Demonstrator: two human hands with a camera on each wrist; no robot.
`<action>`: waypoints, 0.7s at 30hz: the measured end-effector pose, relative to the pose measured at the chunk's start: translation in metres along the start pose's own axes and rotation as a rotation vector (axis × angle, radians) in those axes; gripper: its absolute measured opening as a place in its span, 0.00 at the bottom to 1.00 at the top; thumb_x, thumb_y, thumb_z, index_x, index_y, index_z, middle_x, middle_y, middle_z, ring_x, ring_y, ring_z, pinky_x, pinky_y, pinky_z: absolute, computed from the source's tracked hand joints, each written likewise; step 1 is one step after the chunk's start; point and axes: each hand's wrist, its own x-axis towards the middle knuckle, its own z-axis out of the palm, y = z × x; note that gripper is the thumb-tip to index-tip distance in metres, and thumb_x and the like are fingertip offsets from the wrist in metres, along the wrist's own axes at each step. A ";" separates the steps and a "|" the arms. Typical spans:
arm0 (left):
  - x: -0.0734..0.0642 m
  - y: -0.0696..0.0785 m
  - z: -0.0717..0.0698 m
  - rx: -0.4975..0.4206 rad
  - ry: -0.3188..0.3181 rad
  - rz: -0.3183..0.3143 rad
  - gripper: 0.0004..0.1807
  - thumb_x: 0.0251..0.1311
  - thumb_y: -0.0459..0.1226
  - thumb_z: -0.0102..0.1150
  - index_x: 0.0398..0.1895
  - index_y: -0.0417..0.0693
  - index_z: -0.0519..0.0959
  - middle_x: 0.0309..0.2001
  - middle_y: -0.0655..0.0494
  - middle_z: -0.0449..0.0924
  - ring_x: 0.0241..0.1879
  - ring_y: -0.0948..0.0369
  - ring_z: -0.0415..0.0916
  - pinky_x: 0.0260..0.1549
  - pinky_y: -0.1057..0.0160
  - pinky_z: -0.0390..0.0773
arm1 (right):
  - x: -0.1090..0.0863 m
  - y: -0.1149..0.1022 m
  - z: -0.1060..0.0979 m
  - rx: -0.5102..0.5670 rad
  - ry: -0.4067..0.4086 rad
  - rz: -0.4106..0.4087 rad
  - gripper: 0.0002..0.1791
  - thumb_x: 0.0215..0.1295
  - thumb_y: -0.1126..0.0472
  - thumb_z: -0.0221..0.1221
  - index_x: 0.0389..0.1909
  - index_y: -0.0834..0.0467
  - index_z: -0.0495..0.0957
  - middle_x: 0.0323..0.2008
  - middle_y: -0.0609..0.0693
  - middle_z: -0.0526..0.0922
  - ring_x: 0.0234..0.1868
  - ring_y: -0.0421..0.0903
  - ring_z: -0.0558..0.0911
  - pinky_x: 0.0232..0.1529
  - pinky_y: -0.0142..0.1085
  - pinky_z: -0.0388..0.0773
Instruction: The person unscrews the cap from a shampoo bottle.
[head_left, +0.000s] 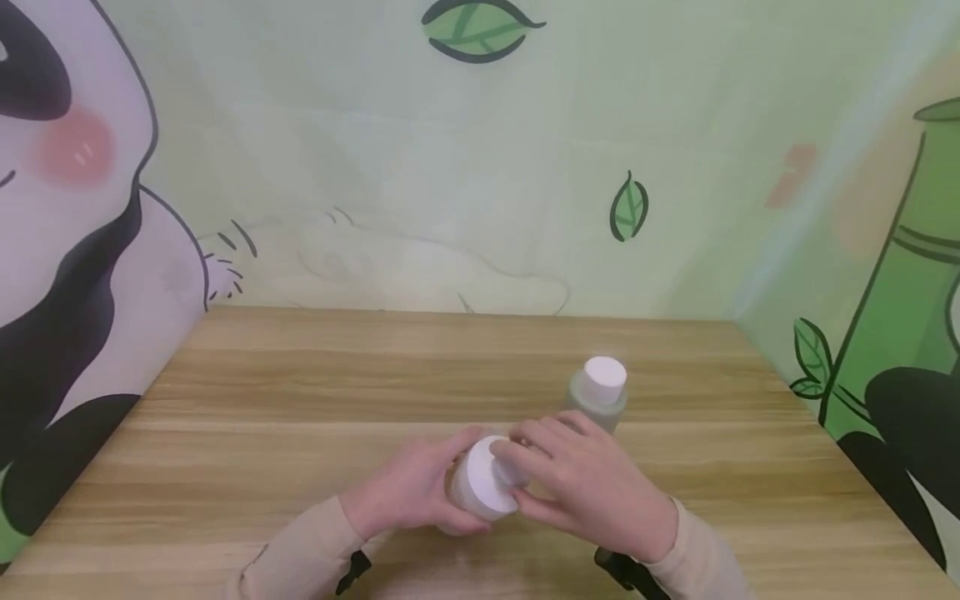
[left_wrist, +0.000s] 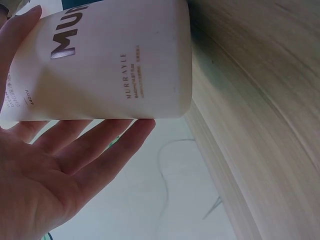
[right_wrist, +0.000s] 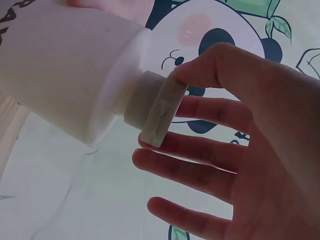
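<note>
A white bottle (head_left: 480,483), its body printed with dark letters, is tilted above the wooden table. My left hand (head_left: 405,487) grips it round the side; in the left wrist view the thumb and fingers lie on opposite sides of the bottle (left_wrist: 110,65). At its neck sits a pale cap (right_wrist: 162,110) with a wider flat end. My right hand (head_left: 588,483) pinches this cap between thumb and fingers, while the lower fingers stay extended in the right wrist view. The cap is still at the neck; whether its thread is engaged I cannot tell.
A second bottle (head_left: 598,404), grey-green with a white top, stands upright just behind my right hand. The wood-grain table (head_left: 300,375) reaches back to a printed backdrop (head_left: 360,167) with a panda and leaves.
</note>
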 end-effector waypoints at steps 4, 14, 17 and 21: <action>-0.001 0.001 -0.001 -0.020 0.009 0.002 0.44 0.36 0.50 0.78 0.61 0.55 0.70 0.45 0.58 0.85 0.40 0.64 0.80 0.41 0.63 0.80 | 0.001 0.001 -0.001 0.013 0.004 -0.021 0.23 0.50 0.51 0.68 0.48 0.50 0.78 0.41 0.43 0.82 0.43 0.41 0.81 0.46 0.37 0.77; 0.000 0.000 0.000 0.008 0.010 0.018 0.42 0.37 0.51 0.77 0.60 0.57 0.70 0.44 0.59 0.85 0.40 0.65 0.80 0.40 0.67 0.79 | 0.002 -0.003 0.005 -0.027 0.044 0.152 0.23 0.56 0.36 0.60 0.39 0.52 0.79 0.29 0.41 0.81 0.30 0.36 0.78 0.32 0.30 0.70; 0.001 0.001 0.001 0.010 0.003 0.017 0.42 0.37 0.51 0.77 0.60 0.57 0.70 0.43 0.60 0.85 0.40 0.66 0.80 0.40 0.68 0.79 | 0.000 -0.004 0.006 -0.024 0.045 0.157 0.22 0.53 0.38 0.63 0.36 0.52 0.79 0.27 0.40 0.81 0.27 0.35 0.76 0.31 0.29 0.68; 0.001 0.001 0.001 0.008 0.001 0.023 0.43 0.37 0.51 0.77 0.60 0.57 0.70 0.43 0.60 0.85 0.40 0.66 0.80 0.39 0.68 0.79 | -0.001 -0.004 0.005 -0.005 0.026 0.135 0.20 0.52 0.42 0.67 0.38 0.52 0.79 0.30 0.40 0.82 0.29 0.36 0.78 0.32 0.29 0.69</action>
